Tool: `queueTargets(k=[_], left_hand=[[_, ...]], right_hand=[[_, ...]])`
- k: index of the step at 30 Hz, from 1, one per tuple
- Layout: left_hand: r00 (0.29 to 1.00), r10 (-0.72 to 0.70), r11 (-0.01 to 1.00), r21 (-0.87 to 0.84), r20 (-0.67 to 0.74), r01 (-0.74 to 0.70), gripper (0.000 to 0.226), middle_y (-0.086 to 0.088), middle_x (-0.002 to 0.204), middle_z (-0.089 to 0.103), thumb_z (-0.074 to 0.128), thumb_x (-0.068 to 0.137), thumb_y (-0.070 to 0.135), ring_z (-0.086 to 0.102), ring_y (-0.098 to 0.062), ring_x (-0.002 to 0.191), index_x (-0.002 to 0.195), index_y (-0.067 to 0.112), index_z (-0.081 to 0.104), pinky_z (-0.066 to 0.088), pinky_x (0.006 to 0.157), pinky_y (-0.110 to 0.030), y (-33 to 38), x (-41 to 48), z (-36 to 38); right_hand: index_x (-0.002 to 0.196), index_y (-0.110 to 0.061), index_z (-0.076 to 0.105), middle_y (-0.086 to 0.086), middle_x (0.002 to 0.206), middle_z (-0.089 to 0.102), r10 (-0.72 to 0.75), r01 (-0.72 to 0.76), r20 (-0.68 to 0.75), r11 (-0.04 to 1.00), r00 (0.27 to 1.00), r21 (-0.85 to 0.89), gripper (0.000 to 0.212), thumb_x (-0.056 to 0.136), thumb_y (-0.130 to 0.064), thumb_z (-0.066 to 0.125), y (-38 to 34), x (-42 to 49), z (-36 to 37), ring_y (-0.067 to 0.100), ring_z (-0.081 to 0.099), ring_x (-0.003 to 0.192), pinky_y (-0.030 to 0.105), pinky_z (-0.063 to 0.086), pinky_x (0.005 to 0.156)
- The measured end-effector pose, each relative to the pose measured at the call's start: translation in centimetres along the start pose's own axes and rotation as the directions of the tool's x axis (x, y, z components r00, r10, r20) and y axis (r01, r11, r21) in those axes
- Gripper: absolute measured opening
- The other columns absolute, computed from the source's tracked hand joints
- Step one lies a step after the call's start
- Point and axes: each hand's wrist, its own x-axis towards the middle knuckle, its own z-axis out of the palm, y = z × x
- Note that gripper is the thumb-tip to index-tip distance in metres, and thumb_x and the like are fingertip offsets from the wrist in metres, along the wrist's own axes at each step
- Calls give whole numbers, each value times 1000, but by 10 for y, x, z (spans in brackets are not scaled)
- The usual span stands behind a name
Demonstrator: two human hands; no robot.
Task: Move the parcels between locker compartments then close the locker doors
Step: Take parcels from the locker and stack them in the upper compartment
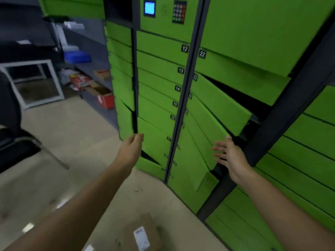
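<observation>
A green parcel locker (163,69) with numbered doors fills the right of the view. My left hand (133,144) has its fingers curled over the left edge of a low door (154,140) in the middle column. My right hand (229,153) lies flat with spread fingers against an ajar door (201,138) in the right column. Door 23 (221,104) above it also hangs ajar, dark space behind it. A brown parcel (143,234) with a white label lies on the floor near my feet, blurred.
A keypad (179,12) and a small blue screen (149,8) sit at the locker's top. Left of the locker are cardboard and red boxes (97,91), a white frame (34,82) and a dark chair (16,134). The beige floor (72,142) lies between.
</observation>
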Motion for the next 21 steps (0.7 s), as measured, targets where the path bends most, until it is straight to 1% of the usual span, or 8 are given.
queueTargets(k=[2,3,5,7,12,15,18,21], left_hand=[[997,-52,999,-5,-48,52,28,-8,122,71,49,101,41,65,-30,118,108,23,70,47,108,-47,-36,0,-9],[994,-81,997,-4,-72,81,26,-8,124,70,49,104,38,65,-29,119,111,23,69,47,109,-46,-53,-1,-13],[983,-152,988,-6,-103,152,32,-8,131,67,46,110,32,63,-27,121,130,17,66,47,107,-42,-87,-5,-21],[968,-221,975,-4,-120,222,39,-6,134,64,44,112,32,61,-24,124,142,13,60,45,105,-39,-120,-10,-30],[927,-333,942,-27,-175,333,50,-4,143,60,46,109,45,59,-22,129,149,17,55,43,115,-44,-200,-22,-54],[900,-366,931,-74,-238,359,63,-1,138,63,52,95,57,61,-21,127,147,21,57,44,115,-46,-253,-18,-65],[849,-431,902,-149,-304,405,41,-1,136,64,50,108,43,61,-22,127,142,23,59,45,113,-46,-321,-13,-69],[789,-503,864,-197,-353,462,39,0,137,65,47,110,37,61,-23,128,142,19,60,45,110,-43,-393,-6,-67]], right_hand=[[122,-9,65,17,125,69,47,-44,59,998,997,-42,56,111,-52,31,26,10,21,32,63,113,50,50,106],[123,-8,65,17,125,68,69,-64,87,996,994,-68,56,111,-51,30,39,15,31,33,63,114,52,50,107],[127,-5,63,18,126,67,116,-100,141,988,983,-117,58,112,-49,29,65,24,50,33,62,115,53,48,109],[132,-1,61,18,127,67,173,-142,192,976,966,-163,60,112,-47,28,95,30,68,34,62,116,53,49,108],[131,3,61,20,119,66,307,-253,263,942,915,-222,58,113,-42,30,170,47,107,33,61,108,53,47,107],[130,1,62,20,118,66,375,-318,288,921,881,-226,56,113,-42,31,226,64,130,34,62,110,53,46,109],[121,-8,64,19,124,68,421,-357,305,901,854,-246,47,111,-44,35,288,81,153,35,64,116,49,48,106],[116,-9,64,18,119,68,460,-394,294,883,838,-255,45,111,-44,36,348,96,179,32,63,112,41,51,93]])
